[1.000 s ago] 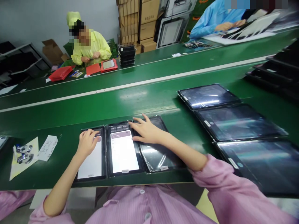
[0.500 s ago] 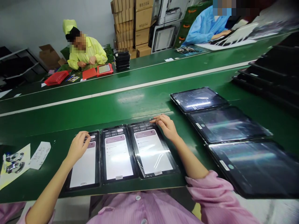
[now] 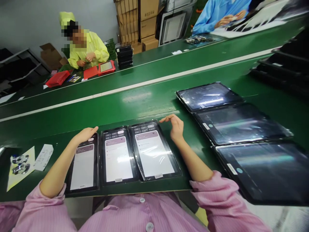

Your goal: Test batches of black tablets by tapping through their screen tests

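Three lit tablets lie side by side near the table's front edge: the left tablet [image 3: 84, 169], the middle tablet [image 3: 118, 158] and the right tablet [image 3: 153, 154]. All three show a mauve panel above a white area. My left hand [image 3: 86, 134] lies stretched out across the top end of the left tablet, covering part of its screen; most of its fingers are hidden behind the hand. At the top right corner of the right tablet, my right hand [image 3: 176, 127] is open, with fingers extended and bent, their tips close to the edge. Neither hand visibly grips anything.
Three dark, film-covered tablets [image 3: 241, 124] lie in a column on the right, before a dark stack [image 3: 287, 67]. To the left are a yellow sheet [image 3: 19, 180] with shiny pieces and a white note [image 3: 44, 157]. Two people work across the green table [image 3: 116, 106].
My left hand has shifted from the left tablet's screen to its top end and flattened. My right hand has moved off the right tablet's screen to its corner. The view has shifted slightly.
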Available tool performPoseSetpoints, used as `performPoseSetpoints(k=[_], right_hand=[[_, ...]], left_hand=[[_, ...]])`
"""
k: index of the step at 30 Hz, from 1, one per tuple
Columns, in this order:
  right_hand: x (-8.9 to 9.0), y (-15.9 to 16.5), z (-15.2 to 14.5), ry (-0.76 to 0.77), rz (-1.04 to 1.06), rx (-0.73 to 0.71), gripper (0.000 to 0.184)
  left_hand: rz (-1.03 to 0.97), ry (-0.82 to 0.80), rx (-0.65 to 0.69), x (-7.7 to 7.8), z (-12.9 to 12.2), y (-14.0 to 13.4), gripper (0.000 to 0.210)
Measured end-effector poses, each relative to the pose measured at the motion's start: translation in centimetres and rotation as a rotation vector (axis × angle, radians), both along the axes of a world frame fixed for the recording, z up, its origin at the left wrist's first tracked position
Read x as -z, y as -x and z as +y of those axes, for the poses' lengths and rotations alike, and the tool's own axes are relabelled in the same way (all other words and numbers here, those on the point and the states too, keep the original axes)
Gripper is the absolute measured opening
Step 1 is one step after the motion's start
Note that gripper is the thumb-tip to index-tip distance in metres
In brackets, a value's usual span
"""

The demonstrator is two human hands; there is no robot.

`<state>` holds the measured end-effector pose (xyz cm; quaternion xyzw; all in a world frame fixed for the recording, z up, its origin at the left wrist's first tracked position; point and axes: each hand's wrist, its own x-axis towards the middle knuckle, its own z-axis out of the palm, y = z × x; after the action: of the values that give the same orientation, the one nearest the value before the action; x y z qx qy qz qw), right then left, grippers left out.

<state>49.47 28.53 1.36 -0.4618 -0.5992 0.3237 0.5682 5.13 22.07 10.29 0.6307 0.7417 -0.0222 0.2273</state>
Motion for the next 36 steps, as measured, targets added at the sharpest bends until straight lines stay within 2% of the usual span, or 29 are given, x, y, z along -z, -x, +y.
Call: performPoseSetpoints(k=[3,7,10,13,15,18,20,24,26,29,32,36], right_hand=[[0.4,0.1,0.3,0.006,0.039,0.036,0.045],[1.6,0.3,1.2,0.048,-0.009,0.078,0.049],[2.8,0.7,1.8,0.186,-0.051,-0.024,0.061],[3.7,1.2,2.1,0.256,-0.064,-0.111,0.068],[3.8,1.3,2.2,0.276,-0.07,-0.147,0.068],[3.5,1.1,2.2,0.302,-0.073,-0.179,0.069],[3.2,0.9,2.2,0.32,-0.075,-0.19,0.068],[2.9,0.9,2.3,0.362,-0.041,-0.217,0.064],[2.9,1.0,2.4,0.388,0.007,-0.238,0.064],[2.6,1.2,2.3,0.421,0.107,-0.275,0.068],[1.9,1.5,1.9,0.443,0.217,-0.325,0.075],[0.5,1.9,1.1,0.46,0.38,-0.428,0.083]], left_hand=[[0.035,0.029,-0.009,-0.7,0.6,0.3,0.075],[0.114,0.029,-0.019,0.0,1.3,-1.4,0.068],[0.12,-0.008,0.043,1.1,2.0,-5.1,0.062],[0.012,-0.044,0.191,1.8,2.8,-10.0,0.058],[-0.062,-0.053,0.266,2.1,3.2,-12.9,0.054],[-0.103,-0.061,0.274,2.0,3.7,-15.3,0.051],[-0.119,-0.053,0.251,1.3,3.9,-15.3,0.054],[-0.183,-0.059,0.226,-0.5,4.0,-13.5,0.064],[-0.221,-0.067,0.218,-0.9,3.8,-13.0,0.068],[-0.15,-0.053,0.25,-0.3,2.9,-13.4,0.066],[-0.013,-0.087,0.366,1.2,1.7,-14.6,0.06],[0.002,-0.114,0.482,2.7,1.1,-15.1,0.064]])
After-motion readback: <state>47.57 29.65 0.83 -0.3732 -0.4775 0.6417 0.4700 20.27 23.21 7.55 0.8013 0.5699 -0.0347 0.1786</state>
